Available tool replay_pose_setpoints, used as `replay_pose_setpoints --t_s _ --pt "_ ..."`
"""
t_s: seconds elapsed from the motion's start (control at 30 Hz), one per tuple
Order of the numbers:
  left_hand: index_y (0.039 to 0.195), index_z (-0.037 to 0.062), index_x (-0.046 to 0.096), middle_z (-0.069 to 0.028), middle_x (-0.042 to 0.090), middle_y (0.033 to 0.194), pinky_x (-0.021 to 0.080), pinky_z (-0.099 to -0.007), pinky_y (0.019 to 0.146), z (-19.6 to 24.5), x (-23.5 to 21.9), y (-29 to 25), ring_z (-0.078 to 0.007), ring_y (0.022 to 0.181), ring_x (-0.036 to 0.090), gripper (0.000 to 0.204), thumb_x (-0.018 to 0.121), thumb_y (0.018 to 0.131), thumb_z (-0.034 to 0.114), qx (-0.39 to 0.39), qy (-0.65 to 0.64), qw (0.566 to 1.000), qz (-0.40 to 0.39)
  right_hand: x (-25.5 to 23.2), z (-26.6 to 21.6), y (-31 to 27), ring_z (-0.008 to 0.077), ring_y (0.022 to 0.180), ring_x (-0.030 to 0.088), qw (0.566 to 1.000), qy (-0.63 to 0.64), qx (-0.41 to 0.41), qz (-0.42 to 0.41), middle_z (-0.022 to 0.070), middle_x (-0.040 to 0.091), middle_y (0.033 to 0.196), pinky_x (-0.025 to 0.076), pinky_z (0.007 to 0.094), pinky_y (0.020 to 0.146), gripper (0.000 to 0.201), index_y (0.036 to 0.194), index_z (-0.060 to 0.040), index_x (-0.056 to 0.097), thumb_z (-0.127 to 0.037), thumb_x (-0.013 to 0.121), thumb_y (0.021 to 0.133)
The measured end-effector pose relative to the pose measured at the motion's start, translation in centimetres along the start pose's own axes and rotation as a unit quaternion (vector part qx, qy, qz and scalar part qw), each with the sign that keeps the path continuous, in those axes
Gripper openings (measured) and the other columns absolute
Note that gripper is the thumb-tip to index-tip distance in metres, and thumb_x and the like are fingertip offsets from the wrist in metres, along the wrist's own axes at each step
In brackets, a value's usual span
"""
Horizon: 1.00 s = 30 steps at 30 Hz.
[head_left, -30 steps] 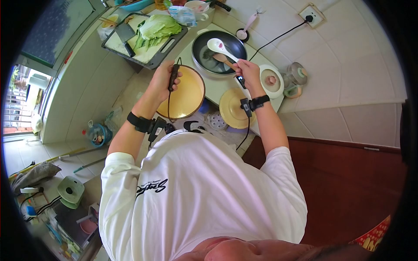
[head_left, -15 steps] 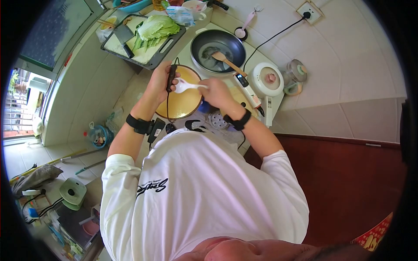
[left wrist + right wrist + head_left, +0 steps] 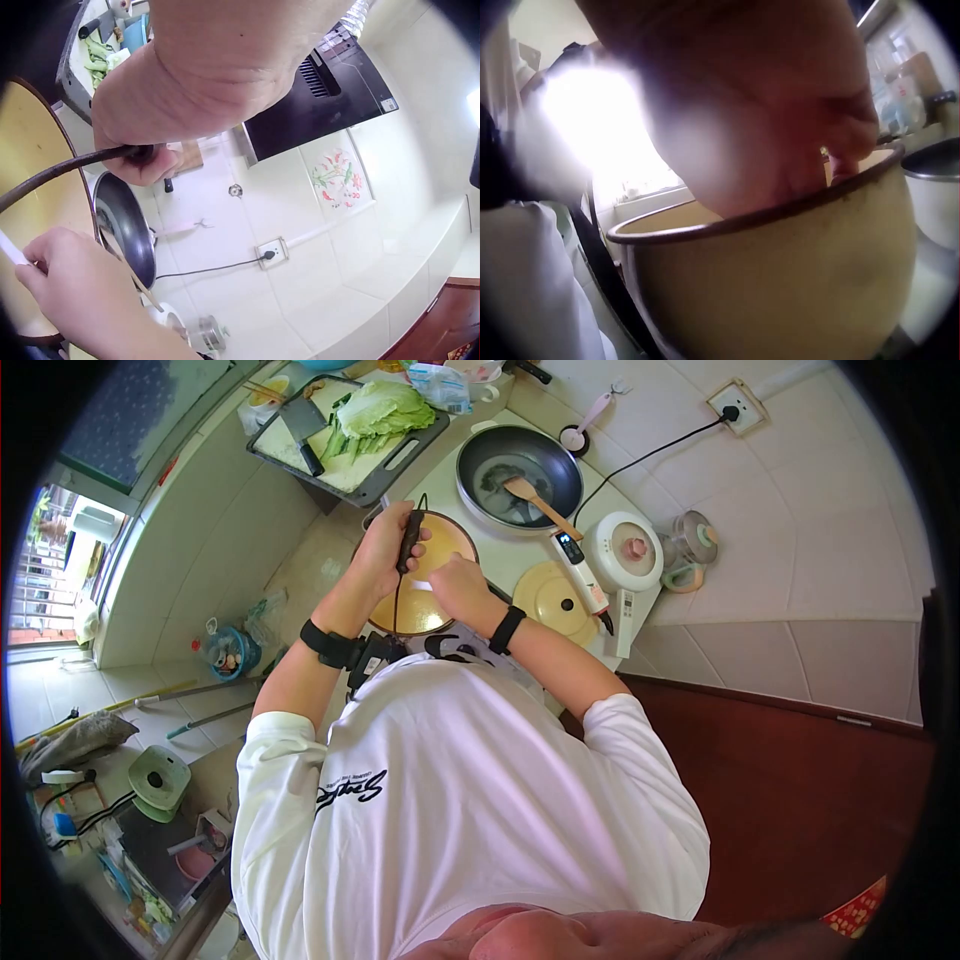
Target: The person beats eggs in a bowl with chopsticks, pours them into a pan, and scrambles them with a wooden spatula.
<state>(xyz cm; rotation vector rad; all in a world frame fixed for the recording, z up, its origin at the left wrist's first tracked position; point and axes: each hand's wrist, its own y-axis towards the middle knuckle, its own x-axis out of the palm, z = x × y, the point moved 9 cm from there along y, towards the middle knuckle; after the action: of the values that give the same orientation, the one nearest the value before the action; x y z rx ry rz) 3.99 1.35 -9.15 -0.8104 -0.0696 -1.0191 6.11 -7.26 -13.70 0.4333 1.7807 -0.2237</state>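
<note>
My left hand [image 3: 383,558] grips the dark handle [image 3: 411,538] of a deep cream-yellow pot [image 3: 455,542]; in the left wrist view the handle's dark curved wire [image 3: 56,171] runs off over the pot. Between the fingers of my right hand [image 3: 463,590] is a white spoon [image 3: 423,586], its handle short in sight and its bowl hidden. The right wrist view shows that hand reaching over the brown rim [image 3: 780,214], fingertips down inside the pot.
Beyond the pot stands a black frying pan [image 3: 540,455] with a wooden spatula [image 3: 545,508] in it. Nearby are a yellow lid [image 3: 540,595], a white lidded pot [image 3: 615,565] and a glass jug [image 3: 690,538]. A cutting board [image 3: 375,485] carries cabbage [image 3: 385,410] and a cleaver [image 3: 302,422].
My right hand has come from over the frying pan, leftward with the spoon, down to the yellow pot. The left hand keeps its grip on the handle. The head view has shifted slightly.
</note>
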Motion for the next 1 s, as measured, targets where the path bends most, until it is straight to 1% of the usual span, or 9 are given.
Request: replay_pose_setpoints --t_s 0.17,0.47,0.6,0.67,0.7,0.77,0.83,0.9,1.0 --pt "0.090 0.0100 0.051 -0.0033 0.056 0.075 0.035 -0.0223 0.042 -0.1 0.2 -0.4 -0.0096 0.054 0.047 0.025 0.048 0.093 0.035 -0.009 -0.001 1.000 0.006 0.5 -1.4 -0.3 0.0272 0.064 0.062 0.993 -0.065 -0.086 0.042 0.0100 0.062 0.060 0.044 0.0385 0.059 0.014 0.058 -0.0125 0.065 -0.016 0.060 0.071" --pt "0.092 0.0108 0.051 -0.0034 0.055 0.075 0.035 -0.0217 0.042 -0.2 0.4 -0.4 -0.0098 0.054 0.047 0.025 0.048 0.093 0.035 -0.010 0.009 1.000 0.006 3.4 -0.1 -0.8 0.0253 0.059 0.062 0.994 -0.083 -0.073 0.016 0.0071 0.060 0.056 0.044 0.0384 0.059 0.009 0.059 -0.0135 0.066 -0.018 0.063 0.067" --pt "0.092 0.0112 0.050 -0.0034 0.055 0.075 0.035 -0.0216 0.041 -0.3 0.7 -0.3 -0.0099 0.054 0.047 0.025 0.048 0.093 0.036 -0.016 0.006 1.000 -0.004 1.3 0.0 -0.8 0.0253 0.063 0.063 0.995 -0.062 -0.072 -0.002 0.0089 0.063 0.063 0.045 0.0397 0.059 0.014 0.062 -0.0125 0.066 -0.023 0.066 0.071" --pt "0.092 0.0109 0.050 -0.0035 0.055 0.075 0.035 -0.0214 0.041 -0.5 0.6 0.0 -0.0099 0.054 0.048 0.025 0.048 0.093 0.036 -0.017 0.004 1.000 -0.006 -5.3 0.4 -2.0 0.0280 0.069 0.064 0.978 0.099 -0.015 0.185 0.0101 0.065 0.074 0.048 0.0413 0.064 0.016 0.075 -0.0091 0.068 -0.025 0.067 0.078" --pt "0.092 0.0109 0.050 -0.0035 0.055 0.075 0.035 -0.0214 0.041 -0.6 0.5 0.2 -0.0099 0.054 0.048 0.025 0.048 0.093 0.036 -0.018 0.003 1.000 -0.010 -6.0 0.6 -3.2 0.0280 0.069 0.064 0.978 0.096 -0.012 0.184 0.0101 0.065 0.074 0.048 0.0413 0.064 0.016 0.075 -0.0091 0.068 -0.025 0.067 0.078" --pt "0.092 0.0105 0.050 -0.0035 0.055 0.076 0.036 -0.0211 0.041 -0.8 0.3 0.3 -0.0097 0.054 0.048 0.025 0.048 0.094 0.035 -0.024 -0.002 1.000 -0.007 -9.1 6.6 -8.5 0.0298 0.078 0.064 0.890 0.278 0.168 0.320 0.0097 0.065 0.082 0.050 0.0415 0.069 0.018 0.088 -0.0062 0.067 -0.023 0.066 0.082" --pt "0.092 0.0103 0.050 -0.0034 0.055 0.075 0.036 -0.0209 0.041 -0.9 0.5 0.3 -0.0095 0.054 0.048 0.024 0.048 0.094 0.034 -0.023 -0.005 1.000 -0.009 -5.3 12.7 -13.8 0.0309 0.083 0.063 0.882 0.199 0.286 0.318 0.0102 0.064 0.091 0.051 0.0413 0.070 0.022 0.098 -0.0046 0.065 -0.015 0.066 0.079" --pt "0.092 0.0100 0.050 -0.0033 0.055 0.075 0.036 -0.0207 0.041 -1.2 0.4 0.0 -0.0092 0.054 0.048 0.024 0.048 0.094 0.034 -0.027 -0.003 1.000 -0.005 -4.3 14.8 -16.9 0.0317 0.084 0.063 0.923 0.029 0.311 0.224 0.0120 0.062 0.102 0.051 0.0423 0.067 0.025 0.099 -0.0049 0.064 -0.014 0.067 0.077" --pt "0.091 0.0100 0.051 -0.0030 0.055 0.074 0.037 -0.0206 0.041 -1.4 0.5 -0.2 -0.0088 0.053 0.048 0.023 0.047 0.095 0.033 -0.021 0.006 1.000 0.005 -2.0 15.9 -18.1 0.0336 0.083 0.063 0.940 -0.095 0.308 0.115 0.0130 0.060 0.107 0.051 0.0426 0.069 0.025 0.101 -0.0060 0.063 -0.012 0.064 0.076"
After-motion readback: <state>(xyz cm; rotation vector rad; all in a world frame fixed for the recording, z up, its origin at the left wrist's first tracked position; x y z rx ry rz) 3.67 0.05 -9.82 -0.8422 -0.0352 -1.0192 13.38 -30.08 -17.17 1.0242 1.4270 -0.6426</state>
